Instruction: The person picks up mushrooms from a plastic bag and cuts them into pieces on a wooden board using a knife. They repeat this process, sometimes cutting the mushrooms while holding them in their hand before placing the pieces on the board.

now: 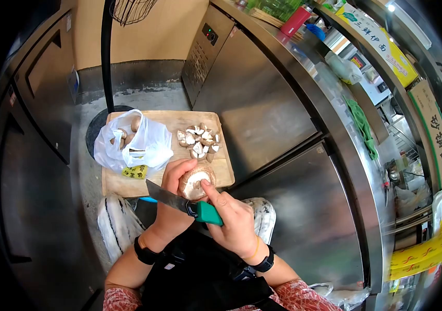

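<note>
Mushroom [195, 182] is held up in the air just over the near edge of the cutting board [169, 120], not resting on it. Pale underside w/ a trimmed stem stub faces up toward my cam, so its stem axis points roughly at me. The cap is round w/ no real long axis.

L hand [175, 186] is cupped around it from the left, fingers curled over the far rim and clamped on the cap. R hand [234, 220] is fisted on the knife [179, 202] by its green handle [209, 213], w/ one digit stretched fwd, its tip touching the mushroom's near-right edge.

Key relation: the blade lies just on my side of the mushroom. Its long axis runs from the handle at lower right to the tip at upper left, crossing in front of the L palm. The tip points left, away from the R hand. Both hands are on the mushroom, but L carries it and R only touches. Can't tell if the edge is touching the cap yet.

Further out, a heap of cut pieces [199, 141] sits on the board's far right. A white plastic bag [138, 145] w/ whole mushrooms lies on the left, a yellow label [135, 171] beside it. Steel cabinets [262, 103] stand to the right.
</note>
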Available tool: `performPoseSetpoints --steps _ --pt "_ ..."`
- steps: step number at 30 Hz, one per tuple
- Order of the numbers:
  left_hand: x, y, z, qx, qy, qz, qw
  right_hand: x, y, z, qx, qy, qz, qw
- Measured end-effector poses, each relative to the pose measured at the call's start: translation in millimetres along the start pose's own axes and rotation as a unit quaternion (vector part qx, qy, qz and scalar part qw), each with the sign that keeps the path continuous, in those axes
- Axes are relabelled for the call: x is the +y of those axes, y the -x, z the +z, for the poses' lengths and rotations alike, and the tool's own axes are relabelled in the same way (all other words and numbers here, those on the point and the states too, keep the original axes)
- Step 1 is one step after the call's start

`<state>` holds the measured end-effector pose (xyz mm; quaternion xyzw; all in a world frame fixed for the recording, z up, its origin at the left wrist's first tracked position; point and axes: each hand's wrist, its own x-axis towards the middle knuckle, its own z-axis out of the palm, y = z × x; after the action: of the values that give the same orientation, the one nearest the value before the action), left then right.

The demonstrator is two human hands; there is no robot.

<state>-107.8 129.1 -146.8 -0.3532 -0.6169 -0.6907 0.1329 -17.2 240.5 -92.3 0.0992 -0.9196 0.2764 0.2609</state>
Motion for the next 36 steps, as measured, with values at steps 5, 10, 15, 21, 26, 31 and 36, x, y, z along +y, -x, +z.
performPoseSetpoints --steps 5,10,15,21,26,31,36 --pt "7.5 -0.1 -0.3 0.001 -0.007 0.006 1.0 -1.4 6.8 -4.4 -0.03 0.036 0.004 0.999" --pt "6.0 1.9 2.1 0.009 -0.015 0.014 1.0 -6.2 10.9 -8.9 -0.03 -0.005 -0.001 1.0" --pt "5.5 0.4 2.3 0.007 -0.018 0.037 0.999 -13.7 11.7 -12.2 -0.001 -0.043 -0.024 0.999" --pt "6.7 1.5 2.3 0.0 -0.061 0.063 0.996 -11.2 6.3 -6.5 0.014 -0.025 0.013 1.0" --pt "-2.4 5.0 5.0 0.042 -0.048 0.015 0.998 -6.4 13.6 -7.7 -0.04 -0.017 -0.025 0.999" --pt "1.7 2.6 2.0 0.025 -0.077 0.046 0.996 -11.8 5.9 -8.0 -0.006 -0.019 0.037 0.999" --pt "0.1 3.9 -0.3 0.018 -0.114 0.045 0.992 -5.3 10.1 -6.4 -0.061 -0.039 0.001 0.997"
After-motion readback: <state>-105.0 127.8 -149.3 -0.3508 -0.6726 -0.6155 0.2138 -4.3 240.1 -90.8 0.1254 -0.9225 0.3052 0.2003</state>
